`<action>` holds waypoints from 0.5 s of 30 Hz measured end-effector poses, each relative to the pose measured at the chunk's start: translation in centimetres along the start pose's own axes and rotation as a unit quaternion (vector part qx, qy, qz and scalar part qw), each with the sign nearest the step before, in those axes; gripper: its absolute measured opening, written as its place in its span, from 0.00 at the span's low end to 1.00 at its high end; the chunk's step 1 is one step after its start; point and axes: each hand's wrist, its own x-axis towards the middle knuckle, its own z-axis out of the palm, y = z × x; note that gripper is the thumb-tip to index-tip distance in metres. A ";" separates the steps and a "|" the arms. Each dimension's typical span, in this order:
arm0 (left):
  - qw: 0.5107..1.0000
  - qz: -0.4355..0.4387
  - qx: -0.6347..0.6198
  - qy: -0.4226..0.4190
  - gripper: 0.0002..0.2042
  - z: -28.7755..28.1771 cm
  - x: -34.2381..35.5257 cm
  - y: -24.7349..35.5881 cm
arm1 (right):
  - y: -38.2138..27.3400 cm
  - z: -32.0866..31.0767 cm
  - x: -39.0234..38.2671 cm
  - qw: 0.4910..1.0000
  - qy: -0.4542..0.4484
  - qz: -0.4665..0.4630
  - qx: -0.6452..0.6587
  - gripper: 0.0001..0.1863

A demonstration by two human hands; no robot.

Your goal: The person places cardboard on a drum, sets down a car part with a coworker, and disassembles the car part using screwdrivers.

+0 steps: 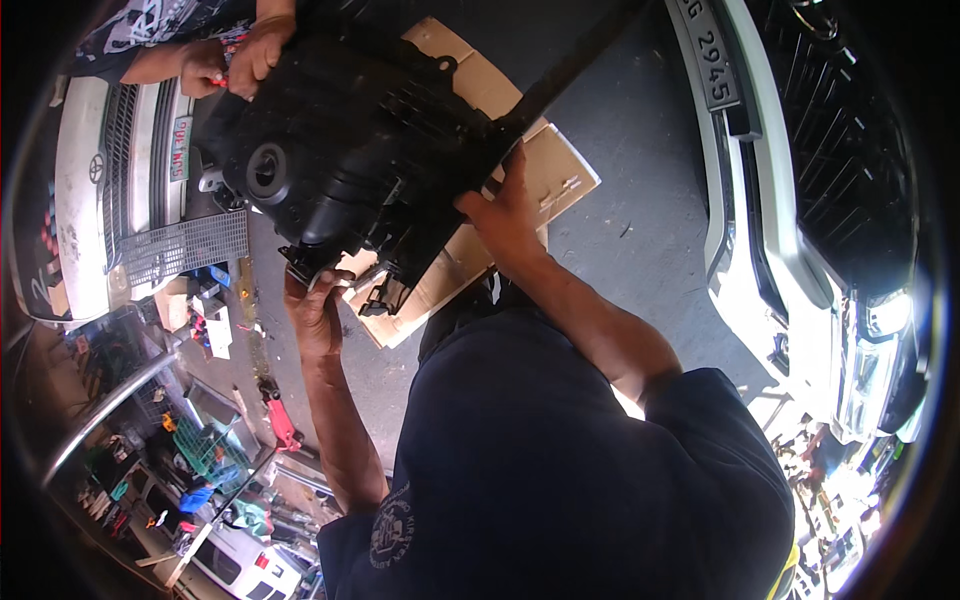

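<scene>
A large black moulded car unit, with a round cup-like hub and several brackets, is held up in front of me. My left hand grips its lower edge near a small metal-looking fitting, the thumb on the near side. On the right, my right hand wraps around the unit's side edge, some of its fingers hidden behind. A long dark bar runs from that edge to the upper right. At the upper left, another person's hands are at the unit's far corner, one holding something small and red.
Flattened cardboard lies under the unit on the grey floor. A white car front stands left and another white vehicle right. A red floor jack, tools and a silver vehicle are at lower left.
</scene>
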 end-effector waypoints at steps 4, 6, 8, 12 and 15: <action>1.000 0.014 -0.005 0.003 0.26 0.2 0.3 0.2 | 1.4 0.1 0.8 0.996 0.032 -0.051 -0.066 0.56; 0.999 0.029 0.009 0.013 0.26 -0.1 0.6 0.3 | 1.1 0.6 1.0 0.996 0.041 -0.027 -0.078 0.57; 0.999 0.027 0.009 0.018 0.25 -0.2 0.4 0.0 | 0.9 0.7 1.1 0.994 0.039 0.005 -0.106 0.60; 1.000 0.024 0.009 0.002 0.25 -0.7 1.0 -0.8 | 2.0 0.8 1.6 0.995 0.056 0.005 -0.081 0.60; 1.000 0.008 0.018 -0.004 0.23 -1.7 1.2 -1.3 | 3.6 1.2 2.1 0.994 0.078 -0.047 -0.055 0.61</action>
